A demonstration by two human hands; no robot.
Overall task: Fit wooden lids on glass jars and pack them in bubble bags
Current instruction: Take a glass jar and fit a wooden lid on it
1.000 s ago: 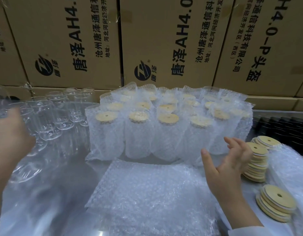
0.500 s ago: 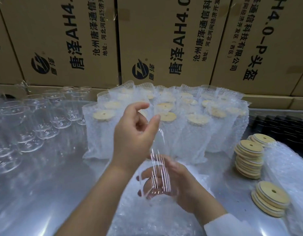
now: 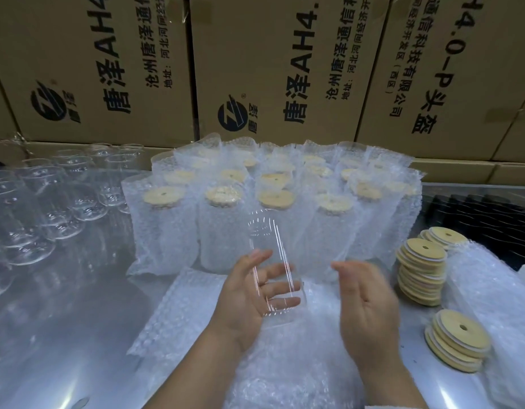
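Cardboard cartons [image 3: 270,69]: stacked as a wall across the back, brown, printed with black characters and a round logo.

Bench [image 3: 63,320]: shiny grey metal, carrying everything below.

Packed jars [image 3: 285,208]: a block of several rows standing upright at the middle of the bench against the cartons. Each is in its own bubble bag with a pale wooden lid showing at the top.

Empty jars [image 3: 48,208]: clear glass, no lids, crowded on the left side of the bench beside the packed block.

Bubble bags [image 3: 196,305]: a flat pile lying in front of the packed jars, directly under my hands.

Bubble wrap [image 3: 491,290]: a second heap at the right edge, behind the lids.

Dark items [image 3: 476,214]: rows of black pieces at the far right; I cannot tell what they are.

Wooden lids: round discs with a centre hole, in three stacks at the right. There is a tall stack [image 3: 422,273], a lower one nearer me [image 3: 459,338], and a short one behind [image 3: 447,236].

My right hand [image 3: 367,299]: palm turned toward the left, fingers loose and spread, nothing in it. It is just beside the jar and apart from it, and somewhat blurred.

My left hand [image 3: 249,299]: palm up, thumb at the near side of the jar, fingers wrapped behind it and visible through the glass.

Glass jar [image 3: 273,261]: one, clear, unlidded, held nearly upright in my left hand above the bubble bags, mouth uppermost and leaning slightly away.
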